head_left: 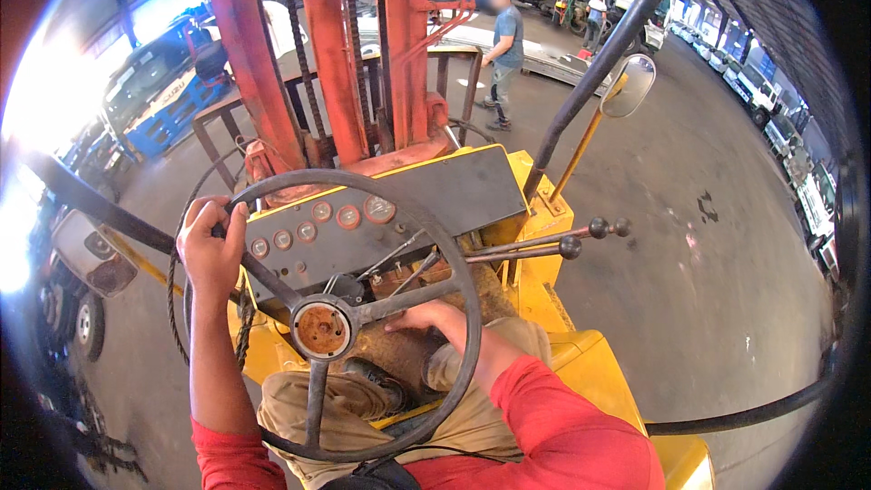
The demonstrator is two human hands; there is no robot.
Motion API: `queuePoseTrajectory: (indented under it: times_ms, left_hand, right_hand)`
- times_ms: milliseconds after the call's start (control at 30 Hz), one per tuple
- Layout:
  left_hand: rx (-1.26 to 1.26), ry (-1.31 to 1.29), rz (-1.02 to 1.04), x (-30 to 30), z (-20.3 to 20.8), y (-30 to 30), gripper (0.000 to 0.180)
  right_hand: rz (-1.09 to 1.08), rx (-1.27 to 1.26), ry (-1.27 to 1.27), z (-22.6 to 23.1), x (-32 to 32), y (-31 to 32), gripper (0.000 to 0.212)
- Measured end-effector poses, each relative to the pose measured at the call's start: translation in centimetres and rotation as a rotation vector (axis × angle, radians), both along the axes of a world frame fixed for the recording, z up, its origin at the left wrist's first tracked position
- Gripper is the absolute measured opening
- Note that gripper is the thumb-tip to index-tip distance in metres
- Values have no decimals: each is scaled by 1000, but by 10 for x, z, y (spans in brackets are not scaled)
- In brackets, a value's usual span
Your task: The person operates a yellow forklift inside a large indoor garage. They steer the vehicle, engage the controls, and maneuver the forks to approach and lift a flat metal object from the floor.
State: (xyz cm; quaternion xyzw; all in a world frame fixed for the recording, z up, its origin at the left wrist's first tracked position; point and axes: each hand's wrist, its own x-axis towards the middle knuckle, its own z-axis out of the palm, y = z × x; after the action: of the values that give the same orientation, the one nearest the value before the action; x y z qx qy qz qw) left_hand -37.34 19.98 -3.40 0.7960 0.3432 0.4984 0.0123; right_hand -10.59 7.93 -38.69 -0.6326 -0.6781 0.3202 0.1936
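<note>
While the left hand [213,243] wraps its fingers round the upper-left rim of a large black three-spoked steering wheel with a rusty brown centre [322,330], left of centre in the frame, the right hand [425,316] sits below the wheel's right spoke, near the tan cloth trousers [292,399]; whether it holds anything I cannot tell. Beyond the wheel, a dark grey flat dashboard [445,195] carries round red-rimmed gauges [348,217]. Right of centre, metal levers with round black knobs [570,247] stand apart from both hands. Farther off, a red steel mast [332,54] rises at upper centre, and a person in a blue-grey shirt [509,39] stands right of it.
</note>
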Motion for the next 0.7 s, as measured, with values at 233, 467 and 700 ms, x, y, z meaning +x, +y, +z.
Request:
queuePoseTrajectory:
  times_ms: [233, 467, 700]
  left_hand:
    - [107, 35, -29, -2, 7, -3, 23]
    - [-52, -17, -9, 0, -6, 10, 31]
    - [79, -29, 9, -10, -9, 10, 32]
  right_hand:
    - [-66, -89, -228, -59, 3, 28, 71]
    - [-219, 67, 71, -52, 6, 15, 65]
    - [-44, -151, -208, 35, -7, 2, 74]
